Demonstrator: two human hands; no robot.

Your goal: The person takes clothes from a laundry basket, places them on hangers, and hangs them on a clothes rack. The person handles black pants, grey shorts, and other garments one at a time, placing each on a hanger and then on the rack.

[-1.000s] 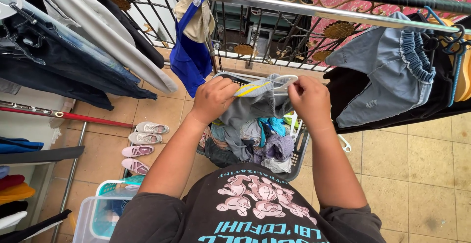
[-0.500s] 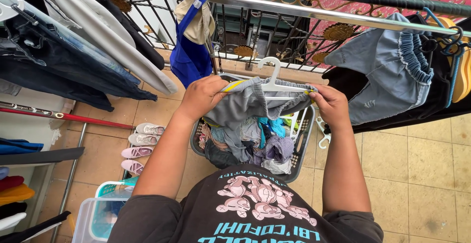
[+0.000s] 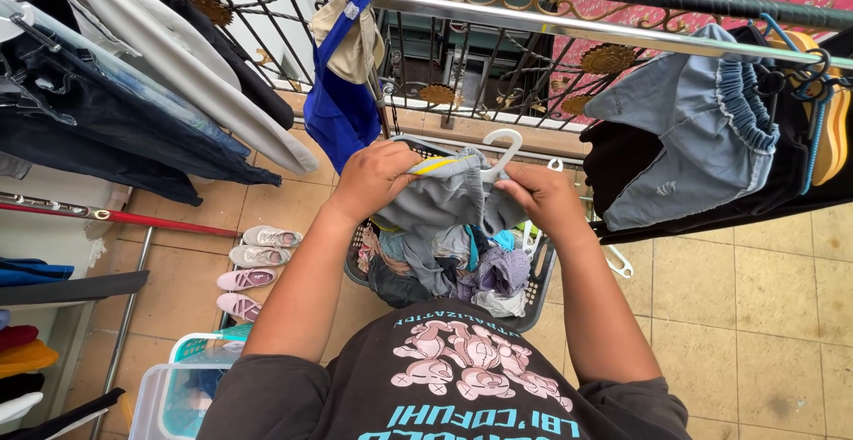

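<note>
Near the middle of the frame, the fingers of the left hand (image 3: 378, 178) are clenched on the waistband of a pair of grey shorts (image 3: 444, 198), bunching the cloth by its yellow stripe. The fingers of the right hand (image 3: 542, 198) pinch the other side of the same waistband, close to the white plastic hanger (image 3: 499, 157) whose hook sticks up between the two hands.

By the look of it, the shorts are partly on the hanger but not yet spread out or hung; the cloth is gathered and crumpled, its legs drooping toward the laundry basket (image 3: 539, 282) just below. That dark basket holds a heap of mixed garments, so much of the washing appears left to hang.

Along the top of the frame runs a metal rail (image 3: 569, 27), already bearing blue-grey shorts (image 3: 689, 129) at the upper right and a blue garment (image 3: 339, 107) at upper centre. Dark clothes (image 3: 115, 102) hang at the upper left, and shoes (image 3: 258, 258) lie on the tiled floor (image 3: 764, 298).
</note>
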